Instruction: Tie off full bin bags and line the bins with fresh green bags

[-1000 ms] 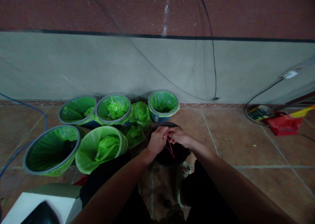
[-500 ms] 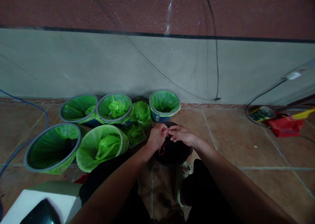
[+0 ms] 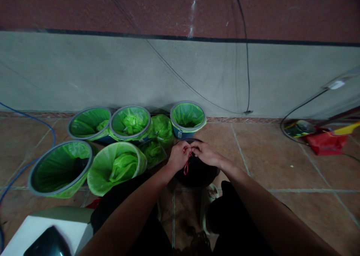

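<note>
A thin red cord [image 3: 186,168] hangs in a loop from my fingers. My left hand [image 3: 179,155] is closed, pinching the cord near its thumb and fingertips. Close against it, my right hand [image 3: 206,153] also pinches the cord, with its fingers bent. Both hands are over a round black bin [image 3: 197,175] between my feet, and its inside is too dark to make out. Just behind it, near the wall, stands a blue bin [image 3: 180,133] with a grey rim and a green bag lining.
Several green-lined bins stand at the left, including a large grey-rimmed one [image 3: 60,169] and a pale green one [image 3: 95,175]. A white box [image 3: 22,241] is at lower left. A blue hose [image 3: 53,134] lies left; a red dustpan-like object [image 3: 323,143] lies right.
My right hand's fingers have curled in closer to my left hand on the cord. The cord's loop now hangs a little further right. The bins have not moved.
</note>
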The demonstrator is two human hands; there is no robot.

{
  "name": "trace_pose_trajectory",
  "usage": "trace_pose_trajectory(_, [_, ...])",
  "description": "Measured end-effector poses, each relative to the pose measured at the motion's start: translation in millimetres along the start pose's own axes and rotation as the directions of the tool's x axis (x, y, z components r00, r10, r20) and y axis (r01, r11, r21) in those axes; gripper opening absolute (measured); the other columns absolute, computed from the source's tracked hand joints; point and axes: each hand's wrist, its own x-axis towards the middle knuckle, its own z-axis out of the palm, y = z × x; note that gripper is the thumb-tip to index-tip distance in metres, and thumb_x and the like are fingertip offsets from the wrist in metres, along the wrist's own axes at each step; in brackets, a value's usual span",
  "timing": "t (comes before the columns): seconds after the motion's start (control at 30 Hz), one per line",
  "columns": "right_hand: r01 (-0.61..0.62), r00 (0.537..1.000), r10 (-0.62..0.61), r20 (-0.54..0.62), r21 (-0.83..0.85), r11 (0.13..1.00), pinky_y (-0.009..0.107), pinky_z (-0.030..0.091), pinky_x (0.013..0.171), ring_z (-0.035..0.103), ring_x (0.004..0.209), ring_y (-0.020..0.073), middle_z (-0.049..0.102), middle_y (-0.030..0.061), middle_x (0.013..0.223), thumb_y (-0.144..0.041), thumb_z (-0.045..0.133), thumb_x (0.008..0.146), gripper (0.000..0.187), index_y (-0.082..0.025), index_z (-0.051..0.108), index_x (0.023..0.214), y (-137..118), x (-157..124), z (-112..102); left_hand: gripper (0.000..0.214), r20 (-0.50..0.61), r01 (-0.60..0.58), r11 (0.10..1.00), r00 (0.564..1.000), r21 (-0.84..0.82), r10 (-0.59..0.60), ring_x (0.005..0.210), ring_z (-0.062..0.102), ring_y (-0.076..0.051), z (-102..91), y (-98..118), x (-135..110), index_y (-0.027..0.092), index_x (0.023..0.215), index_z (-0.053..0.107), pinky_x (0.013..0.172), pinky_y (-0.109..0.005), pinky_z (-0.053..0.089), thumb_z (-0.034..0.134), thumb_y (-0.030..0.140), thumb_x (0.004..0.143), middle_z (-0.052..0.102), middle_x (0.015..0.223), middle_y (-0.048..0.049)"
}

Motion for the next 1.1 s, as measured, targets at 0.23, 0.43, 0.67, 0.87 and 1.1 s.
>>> trace_pose_trajectory(0.23, [-0.131,0.991,0.13,0.025,0.022,0.991,0.023,0.044,0.066,0.062,0.071,0.0132,0.069,0.0033,0.079,-0.021,0.044,0.092,0.023,-0.017,0.066,0.085,5.5,2.2,1.6,0.01,0.008,0.024,0.999,1.0,-0.021,-0.024,0.069,0.062,-0.01,3.7,-6.2,0.7,0.017,0.079,0.066,0.068,-0.021,0.047,0.059,0.012,0.085,0.066,0.073,0.0014])
trace_pose_trajectory(0.43, [-0.149,0.988,0.146,-0.041,-0.466,0.872,0.029,0.046,0.082,0.067,0.092,0.0215,0.074,0.0114,0.096,-0.02,0.042,0.094,0.028,-0.016,0.07,0.098,-1.1,-0.5,9.5,0.011,0.076,0.094,0.974,0.991,0.206,-0.111,0.066,0.061,-0.012,10.1,-13.5,0.2,0.016,0.075,0.066,0.065,-0.023,0.045,0.066,0.019,0.085,0.067,0.071,0.0])
trace_pose_trajectory(0.67, [-0.282,0.951,0.302,-0.069,-0.597,0.751,0.036,0.05,0.084,0.069,0.101,0.0306,0.072,0.0206,0.106,-0.017,0.035,0.095,0.038,-0.008,0.07,0.106,17.4,-2.8,19.4,0.019,0.208,0.064,0.846,0.957,0.529,-0.202,0.087,0.068,-0.02,16.1,-18.3,0.5,0.014,0.088,0.068,0.081,-0.03,0.049,0.049,0.015,0.092,0.072,0.089,-0.0098])
trace_pose_trajectory(0.87, [-0.321,0.931,0.365,-0.015,-0.51,0.798,0.038,0.049,0.094,0.066,0.111,0.031,0.069,0.0202,0.117,-0.011,0.044,0.089,0.039,-0.007,0.065,0.121,28.2,-4.1,17.9,0.024,0.22,0.159,0.775,0.907,0.611,-0.359,0.098,0.069,-0.024,17.7,-18.8,0.3,0.014,0.103,0.067,0.084,-0.032,0.051,0.045,0.017,0.094,0.071,0.107,-0.0137])
trace_pose_trajectory(1.1, [-0.219,0.943,0.303,0.137,-0.429,0.876,0.037,0.045,0.101,0.055,0.128,0.0332,0.045,0.0224,0.149,-0.024,0.076,0.069,0.104,-0.012,0.023,0.157,23.1,-12.2,40.3,0.027,0.305,0.281,0.83,0.834,0.482,-0.46,0.101,0.068,-0.024,19.1,-31.6,1.2,0.011,0.106,0.069,0.083,-0.03,0.049,0.046,0.02,0.094,0.072,0.109,-0.0156])
